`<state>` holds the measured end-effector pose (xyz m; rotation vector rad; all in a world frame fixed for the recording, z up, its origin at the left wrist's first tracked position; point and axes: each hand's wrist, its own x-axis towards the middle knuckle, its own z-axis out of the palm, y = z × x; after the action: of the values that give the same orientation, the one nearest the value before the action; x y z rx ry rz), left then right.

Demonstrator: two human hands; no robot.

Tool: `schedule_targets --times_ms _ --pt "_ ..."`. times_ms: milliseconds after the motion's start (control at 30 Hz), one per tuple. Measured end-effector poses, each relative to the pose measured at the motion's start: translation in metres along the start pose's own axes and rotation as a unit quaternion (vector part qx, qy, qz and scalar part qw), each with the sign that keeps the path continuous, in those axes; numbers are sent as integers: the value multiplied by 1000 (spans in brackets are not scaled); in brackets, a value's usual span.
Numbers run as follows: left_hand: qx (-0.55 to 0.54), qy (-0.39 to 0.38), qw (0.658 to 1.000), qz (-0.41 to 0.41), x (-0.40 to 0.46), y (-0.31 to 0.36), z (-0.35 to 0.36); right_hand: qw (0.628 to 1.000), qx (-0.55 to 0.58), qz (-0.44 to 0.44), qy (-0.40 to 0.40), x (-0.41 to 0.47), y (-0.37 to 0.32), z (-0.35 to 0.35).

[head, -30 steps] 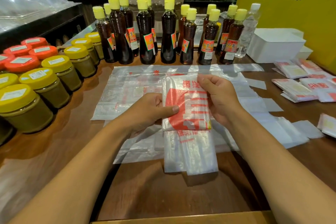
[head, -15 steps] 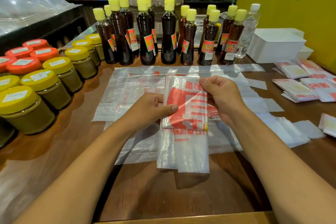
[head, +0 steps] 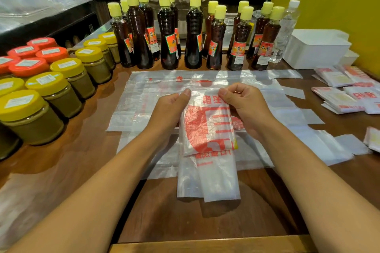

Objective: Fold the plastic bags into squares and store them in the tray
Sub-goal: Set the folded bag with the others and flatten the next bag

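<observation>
Left hand [head: 167, 109] and right hand [head: 244, 107] each pinch a top corner of our plastic bag [head: 207, 127]
Thin, limp, slippery film, we judge; corners between them suit best

Dark sauce bottles [head: 168, 33] with yellow caps line the wooden table's [head: 195, 220] far side; lidded jars [head: 67, 80] stand left.
</observation>
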<state>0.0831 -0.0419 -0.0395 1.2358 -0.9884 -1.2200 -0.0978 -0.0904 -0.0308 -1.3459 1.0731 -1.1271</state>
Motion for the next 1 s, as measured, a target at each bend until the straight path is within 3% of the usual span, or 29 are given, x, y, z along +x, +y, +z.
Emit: schedule_targets --times_ms 267,333,433,500,567,667,733,867,1000 --pt "33 64 997 23 2 3 1 1000 -4 -13 -18 0 4 4" --pt "27 85 995 41 2 5 -1 995 5 52 -90 -2 4 5" --pt "27 132 989 68 7 7 -10 968 -94 90 -213 -8 9 8" --pt "27 114 992 56 11 8 -17 972 -121 55 -193 -9 9 10" --pt "41 32 998 31 10 8 -19 987 -103 6 -120 -7 8 10" --pt "158 -110 981 26 3 5 -15 997 -43 -52 -34 -3 7 5" --pt "141 -150 978 42 0 0 -8 996 -32 -82 -12 0 8 3" --pt "31 -120 991 53 -3 -4 0 996 -7 -92 -13 2 8 7" --pt "5 -79 996 45 1 -3 -4 995 -24 -70 -63 1 9 9"
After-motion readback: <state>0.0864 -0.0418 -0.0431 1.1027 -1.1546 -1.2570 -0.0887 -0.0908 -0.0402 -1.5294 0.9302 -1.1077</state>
